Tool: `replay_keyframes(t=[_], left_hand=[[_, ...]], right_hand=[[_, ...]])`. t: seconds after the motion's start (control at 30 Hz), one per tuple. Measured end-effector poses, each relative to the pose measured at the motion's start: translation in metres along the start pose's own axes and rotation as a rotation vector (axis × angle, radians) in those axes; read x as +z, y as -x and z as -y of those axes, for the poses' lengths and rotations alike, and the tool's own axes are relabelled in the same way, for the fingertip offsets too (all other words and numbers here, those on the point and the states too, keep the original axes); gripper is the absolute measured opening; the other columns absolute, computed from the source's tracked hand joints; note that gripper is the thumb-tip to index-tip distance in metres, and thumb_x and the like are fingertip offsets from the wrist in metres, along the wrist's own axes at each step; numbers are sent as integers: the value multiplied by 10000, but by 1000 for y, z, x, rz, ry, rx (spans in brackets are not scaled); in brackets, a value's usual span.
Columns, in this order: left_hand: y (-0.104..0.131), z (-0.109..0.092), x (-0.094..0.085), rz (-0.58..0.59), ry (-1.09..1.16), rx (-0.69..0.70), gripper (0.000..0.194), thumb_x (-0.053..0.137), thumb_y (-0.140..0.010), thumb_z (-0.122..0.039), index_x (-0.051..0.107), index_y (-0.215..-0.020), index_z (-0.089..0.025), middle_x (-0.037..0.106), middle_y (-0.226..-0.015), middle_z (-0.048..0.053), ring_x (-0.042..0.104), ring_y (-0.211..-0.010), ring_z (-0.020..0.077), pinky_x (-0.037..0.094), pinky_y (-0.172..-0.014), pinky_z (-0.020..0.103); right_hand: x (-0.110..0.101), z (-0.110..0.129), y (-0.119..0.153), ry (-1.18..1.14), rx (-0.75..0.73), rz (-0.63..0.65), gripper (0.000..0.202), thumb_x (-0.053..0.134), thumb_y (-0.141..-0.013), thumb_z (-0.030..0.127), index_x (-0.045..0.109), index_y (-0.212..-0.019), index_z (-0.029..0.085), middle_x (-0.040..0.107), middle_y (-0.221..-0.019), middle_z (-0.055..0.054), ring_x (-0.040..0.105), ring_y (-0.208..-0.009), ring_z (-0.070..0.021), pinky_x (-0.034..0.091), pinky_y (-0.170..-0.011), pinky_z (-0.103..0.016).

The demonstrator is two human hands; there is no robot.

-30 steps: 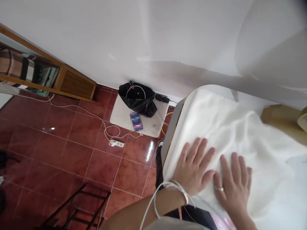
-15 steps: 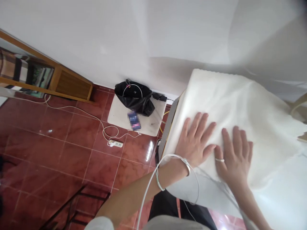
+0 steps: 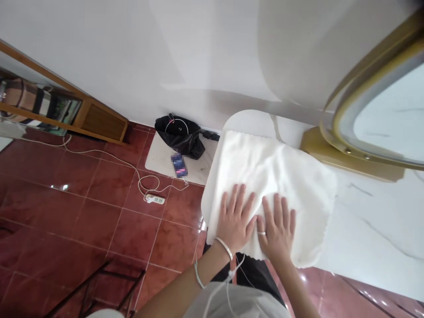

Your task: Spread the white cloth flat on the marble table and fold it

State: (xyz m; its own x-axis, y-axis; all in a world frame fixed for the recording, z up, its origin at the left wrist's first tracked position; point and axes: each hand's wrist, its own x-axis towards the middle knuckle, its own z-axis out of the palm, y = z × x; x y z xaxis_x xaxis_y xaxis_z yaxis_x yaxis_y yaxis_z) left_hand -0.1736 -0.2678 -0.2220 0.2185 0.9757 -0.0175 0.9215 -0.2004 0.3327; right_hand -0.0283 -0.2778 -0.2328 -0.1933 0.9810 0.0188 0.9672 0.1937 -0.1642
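A white cloth [image 3: 308, 194] with scalloped edges lies spread over the left end of a marble-patterned white tabletop [image 3: 374, 229]. Wrinkles run across its upper middle. My left hand [image 3: 234, 221] rests flat on the cloth near its left side, fingers apart, a bracelet round the wrist. Beside it my right hand [image 3: 277, 229] also lies flat on the cloth, fingers stretched out, with a ring on it. The two thumbs nearly meet. Neither hand grips anything.
An oval mirror [image 3: 391, 110] with a gold frame stands on a gold base [image 3: 351, 154] on the tabletop. On the floor to the left are a black bag [image 3: 180, 139], a power strip [image 3: 155, 199] with a cord, and a wooden shelf [image 3: 102, 117]. A dark metal frame [image 3: 96, 282] stands lower left.
Both hands have slid the cloth to the left and toward me. The cloth now lies flatter on the table, the rounded table end shows, and the mirror has come into view.
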Motion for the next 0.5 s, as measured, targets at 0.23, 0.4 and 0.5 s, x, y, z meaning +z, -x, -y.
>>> replay_keyframes(t=[0.23,0.4,0.5], left_hand=[[20,-36,20,-47,-34,-29,644,445,-948,-374,223,-1528,-203,198,-1600,133,165,-1474,317,244,-1162,540],[17,-73,44,-155,-69,9,629,460,-940,-363,265,-1515,-196,266,-1576,152,207,-1462,326,285,-1134,554],[6,-89,57,-175,-14,92,604,504,-917,-375,350,-1481,-223,318,-1555,147,255,-1446,324,299,-1117,554]], right_hand=[[5,-34,28,-32,-69,-26,598,394,-975,316,199,-1538,270,202,-1603,-89,174,-1475,-290,204,-1156,-545],[6,-79,39,-58,-91,-56,528,400,-979,335,326,-1496,259,258,-1586,-84,190,-1473,-265,219,-1160,-523],[5,-116,42,-86,-64,-48,509,404,-981,380,359,-1479,289,286,-1576,-72,222,-1464,-256,241,-1157,-519]])
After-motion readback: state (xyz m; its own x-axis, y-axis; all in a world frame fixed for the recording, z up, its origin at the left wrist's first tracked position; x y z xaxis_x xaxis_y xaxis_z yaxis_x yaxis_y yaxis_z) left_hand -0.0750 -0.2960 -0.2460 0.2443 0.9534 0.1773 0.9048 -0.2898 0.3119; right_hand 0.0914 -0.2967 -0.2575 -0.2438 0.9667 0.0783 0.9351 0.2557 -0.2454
